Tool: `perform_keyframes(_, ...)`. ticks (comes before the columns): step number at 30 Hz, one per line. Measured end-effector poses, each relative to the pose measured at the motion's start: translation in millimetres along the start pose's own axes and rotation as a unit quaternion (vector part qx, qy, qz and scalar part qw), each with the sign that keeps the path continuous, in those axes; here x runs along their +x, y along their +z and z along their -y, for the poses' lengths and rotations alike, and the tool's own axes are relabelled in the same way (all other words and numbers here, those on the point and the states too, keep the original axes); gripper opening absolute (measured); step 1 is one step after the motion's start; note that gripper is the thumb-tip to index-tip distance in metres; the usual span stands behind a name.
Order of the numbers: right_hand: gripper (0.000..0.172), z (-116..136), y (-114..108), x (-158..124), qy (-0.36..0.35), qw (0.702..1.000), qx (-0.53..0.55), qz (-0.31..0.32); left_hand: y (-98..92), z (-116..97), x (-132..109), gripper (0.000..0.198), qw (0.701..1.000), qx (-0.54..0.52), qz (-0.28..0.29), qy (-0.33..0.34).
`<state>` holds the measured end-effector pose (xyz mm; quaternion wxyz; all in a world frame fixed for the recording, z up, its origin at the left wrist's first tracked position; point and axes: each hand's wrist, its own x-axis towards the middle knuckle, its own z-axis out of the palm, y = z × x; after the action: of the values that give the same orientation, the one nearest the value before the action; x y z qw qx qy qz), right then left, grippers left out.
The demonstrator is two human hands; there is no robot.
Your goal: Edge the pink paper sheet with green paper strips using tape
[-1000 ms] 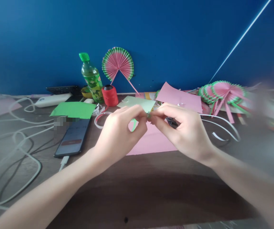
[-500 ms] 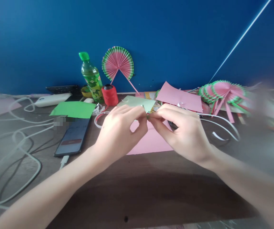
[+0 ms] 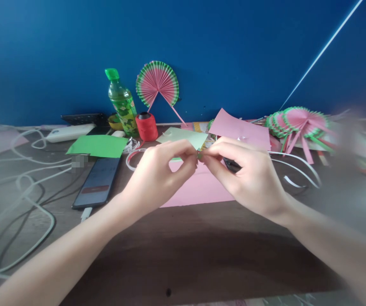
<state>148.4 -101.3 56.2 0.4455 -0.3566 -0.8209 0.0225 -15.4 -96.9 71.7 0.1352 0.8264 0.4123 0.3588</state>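
Thumb and forefinger of my left hand are pinched together over the pink sheet of paper. Facing it, my right hand makes a like pinch, its fingertips almost touching the left ones. Between the two pinches shows a small green piece, perhaps folded paper; the fingers cover most of it. Just behind the hands lies a pale green sheet. To the right of that, a second pink sheet rests at a slant, partly behind my right hand.
A red thread spool and a green bottle stand at the back. One pink-and-green paper fan leans on the blue wall; more fans lie right. A phone, a bright green sheet and white cables are left.
Both hands keep their pinch, with the fingertips slightly farther apart. More of the small green piece shows between them. The other things have stayed in place.
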Motion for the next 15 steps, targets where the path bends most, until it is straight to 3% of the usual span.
perform_keyframes(15,0.018,-0.4,-0.1,-0.3,-0.008,1.000,-0.005,-0.005,0.9,0.0,-0.8,0.014,1.000,0.013,-0.004,-0.005)
